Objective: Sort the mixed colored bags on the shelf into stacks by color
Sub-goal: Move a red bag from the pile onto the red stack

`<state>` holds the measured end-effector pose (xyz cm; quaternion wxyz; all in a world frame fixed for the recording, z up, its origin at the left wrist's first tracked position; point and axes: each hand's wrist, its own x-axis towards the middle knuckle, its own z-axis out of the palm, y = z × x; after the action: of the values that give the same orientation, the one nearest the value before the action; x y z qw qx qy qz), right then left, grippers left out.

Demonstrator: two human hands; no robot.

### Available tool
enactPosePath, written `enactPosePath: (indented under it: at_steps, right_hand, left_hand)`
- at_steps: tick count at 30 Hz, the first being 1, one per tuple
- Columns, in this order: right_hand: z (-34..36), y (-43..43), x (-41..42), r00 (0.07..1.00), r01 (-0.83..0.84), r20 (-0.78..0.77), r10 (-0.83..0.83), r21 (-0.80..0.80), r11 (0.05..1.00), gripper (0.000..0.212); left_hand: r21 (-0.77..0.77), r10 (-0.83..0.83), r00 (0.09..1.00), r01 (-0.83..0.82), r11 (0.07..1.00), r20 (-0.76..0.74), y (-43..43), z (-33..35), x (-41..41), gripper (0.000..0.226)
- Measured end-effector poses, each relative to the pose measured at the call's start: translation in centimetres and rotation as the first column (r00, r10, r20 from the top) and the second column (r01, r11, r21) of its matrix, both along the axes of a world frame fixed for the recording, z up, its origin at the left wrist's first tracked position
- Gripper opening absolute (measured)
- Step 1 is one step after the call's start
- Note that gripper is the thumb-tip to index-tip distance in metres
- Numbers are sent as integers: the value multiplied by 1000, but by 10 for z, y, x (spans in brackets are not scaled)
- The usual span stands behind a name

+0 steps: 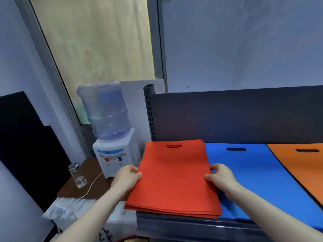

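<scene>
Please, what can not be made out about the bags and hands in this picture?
Head view:
- orange stack: cut off by the right edge.
- blue stack: left edge hidden by the red stack, front part by the right arm.
- Bag count per stack: layers too thin.
- left hand, right hand: some fingers hidden by the red stack.

red bags (173, 177) | blue bag (253, 172) | orange bag (304, 165) | dark grey shelf (174, 223) | brown table (99, 186)
</scene>
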<state>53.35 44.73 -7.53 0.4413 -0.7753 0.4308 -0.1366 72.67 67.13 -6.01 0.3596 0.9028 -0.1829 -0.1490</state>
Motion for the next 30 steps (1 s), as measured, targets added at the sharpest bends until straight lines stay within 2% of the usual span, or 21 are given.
enactPosePath:
  at_steps: [4, 8, 12, 16, 19, 21, 23, 26, 30]
  right_hand:
    - [2, 4, 4, 993, -23, -117, 11, -97, 995, 11]
    - [4, 9, 8, 976, -39, -217, 5, -152, 988, 14]
    - [5, 13, 11, 967, -41, -254, -14, -210, 977, 3]
    - [9, 14, 8, 967, -46, -255, -15, -230, 972, 11]
    - [19, 16, -4, 947, -107, -318, -50, -458, 883, 18]
    - [28, 17, -15, 949, -122, -307, -74, -574, 810, 24]
    - [37, 15, -29, 953, -138, -294, -72, -633, 762, 20]
    - [48, 10, -54, 953, -145, -290, -82, -678, 721, 35]
    - [58, 0, -97, 948, -106, -286, -141, -700, 706, 41]
  left_hand:
    - [72, -59, 998, 57, 996, 14, 2, -8, 8, 1]
    - [64, -78, 997, 78, 995, -1, 3, -12, 8, 5]
    - [62, -113, 994, 112, 992, 9, 5, -13, 8, 5]
    - [145, -181, 980, 168, 975, 82, 8, -6, 9, 14]
    - [270, -284, 889, 192, 943, 360, 1, 10, 3, 31]
    - [308, -368, 802, 241, 920, 472, -13, 22, -6, 40]
    - [355, -461, 719, 309, 882, 520, -35, 31, -18, 53]
    - [368, -550, 609, 410, 835, 571, -72, 39, -39, 67]
    - [381, -631, 528, 510, 771, 569, -115, 50, -78, 63]
